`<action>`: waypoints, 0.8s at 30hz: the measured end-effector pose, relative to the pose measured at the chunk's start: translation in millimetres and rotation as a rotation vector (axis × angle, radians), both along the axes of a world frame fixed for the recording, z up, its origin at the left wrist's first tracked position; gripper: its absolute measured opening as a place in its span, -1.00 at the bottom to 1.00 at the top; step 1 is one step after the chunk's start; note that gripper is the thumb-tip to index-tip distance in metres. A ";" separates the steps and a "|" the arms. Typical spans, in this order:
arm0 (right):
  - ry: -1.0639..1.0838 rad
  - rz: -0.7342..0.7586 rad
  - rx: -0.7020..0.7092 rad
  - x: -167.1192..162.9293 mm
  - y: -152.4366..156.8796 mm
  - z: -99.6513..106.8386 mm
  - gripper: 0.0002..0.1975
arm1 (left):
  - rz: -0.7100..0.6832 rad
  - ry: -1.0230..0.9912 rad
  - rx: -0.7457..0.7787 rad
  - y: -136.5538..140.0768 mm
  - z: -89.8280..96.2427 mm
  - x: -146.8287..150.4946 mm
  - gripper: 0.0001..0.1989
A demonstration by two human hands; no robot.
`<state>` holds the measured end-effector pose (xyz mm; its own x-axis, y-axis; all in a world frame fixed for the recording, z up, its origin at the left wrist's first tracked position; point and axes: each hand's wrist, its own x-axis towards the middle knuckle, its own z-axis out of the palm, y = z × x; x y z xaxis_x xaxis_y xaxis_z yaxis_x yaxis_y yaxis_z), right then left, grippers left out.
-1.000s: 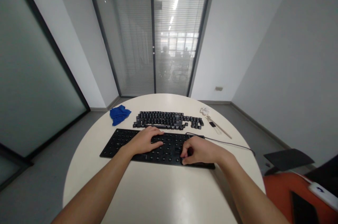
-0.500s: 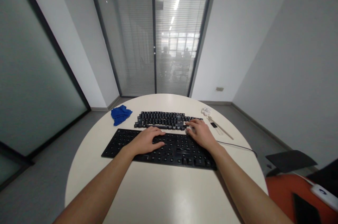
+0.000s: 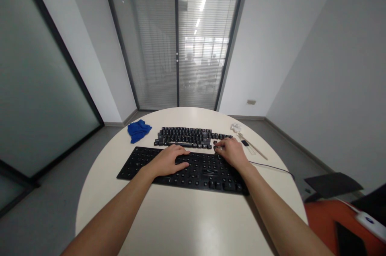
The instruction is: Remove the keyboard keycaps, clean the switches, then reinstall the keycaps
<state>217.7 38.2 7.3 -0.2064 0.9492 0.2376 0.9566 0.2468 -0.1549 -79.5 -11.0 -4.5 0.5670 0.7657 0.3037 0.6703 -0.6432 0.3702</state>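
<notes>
A black keyboard (image 3: pixel 193 181) with most of its keycaps off lies across the table before me. Several keys are still fitted along its near right edge. My left hand (image 3: pixel 170 160) rests on its middle, fingers stretched and thumb apart, holding nothing. Behind the keyboard, black keycaps (image 3: pixel 185 137) are set out in rows like a key layout. My right hand (image 3: pixel 230 152) is over the far right part of the keyboard, beside the right end of those rows. Its thumb and fingers are pinched together on a small dark keycap (image 3: pixel 215 147), partly hidden by the fingertips.
A crumpled blue cloth (image 3: pixel 139 130) lies at the back left of the round table (image 3: pixel 193 224). At the right are a white crumpled wad (image 3: pixel 235 128), a wire keycap puller (image 3: pixel 245 143), a thin stick (image 3: pixel 256 149) and a cable (image 3: pixel 271 166). An orange chair (image 3: pixel 322 219) stands at right.
My right hand's fingers have drawn together and shifted slightly right and down, from spread at the loose keycaps to a pinch. My left hand has stayed in place on the keyboard.
</notes>
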 end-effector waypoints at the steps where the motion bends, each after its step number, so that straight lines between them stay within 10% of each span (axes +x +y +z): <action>1: -0.008 -0.002 -0.008 0.0 -0.5 0.8 -0.77 | -0.001 0.003 -0.002 -0.1 0.3 0.1 -0.59; 11: 0.168 0.048 -0.027 4.3 -7.8 2.2 -0.75 | 0.000 -0.012 -0.017 -0.3 -0.6 0.4 -0.58; 24: 0.692 0.483 -0.498 -10.2 -46.0 25.1 -0.63 | 0.001 0.005 -0.003 0.4 -1.4 0.6 -0.59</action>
